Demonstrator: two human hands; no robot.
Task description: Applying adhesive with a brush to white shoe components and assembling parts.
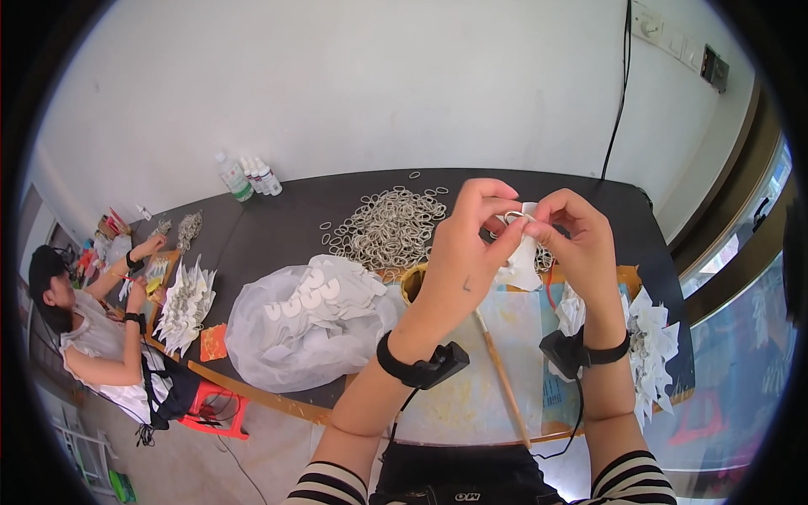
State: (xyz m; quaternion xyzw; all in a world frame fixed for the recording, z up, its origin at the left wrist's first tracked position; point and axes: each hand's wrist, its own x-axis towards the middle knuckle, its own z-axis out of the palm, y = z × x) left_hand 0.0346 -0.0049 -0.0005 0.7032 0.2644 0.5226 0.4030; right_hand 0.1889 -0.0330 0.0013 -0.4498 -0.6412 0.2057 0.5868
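Observation:
Raised over the table, my left hand (467, 244) and my right hand (581, 240) meet with fingertips pinched together. Between them is an oval metal ring (516, 214), gripped from both sides. A white flat piece (523, 268), cloth or soft leather, hangs below the ring, its upper end between my fingers. Just which fingertip presses on the ring and which on the white piece is partly hidden. Under my hands lies a pale, yellow-stained work sheet (446, 379) with a long wooden stick (502, 374) across it. A yellow pot (411, 282) is partly behind my left wrist.
Many metal rings (391, 223) lie heaped at the back. A plastic bag (252, 337) of white pieces (328, 295) sits at left, and more white pieces (648, 353) pile up at right. Bottles (261, 177) stand by the wall. Another person (101, 337) works at far left.

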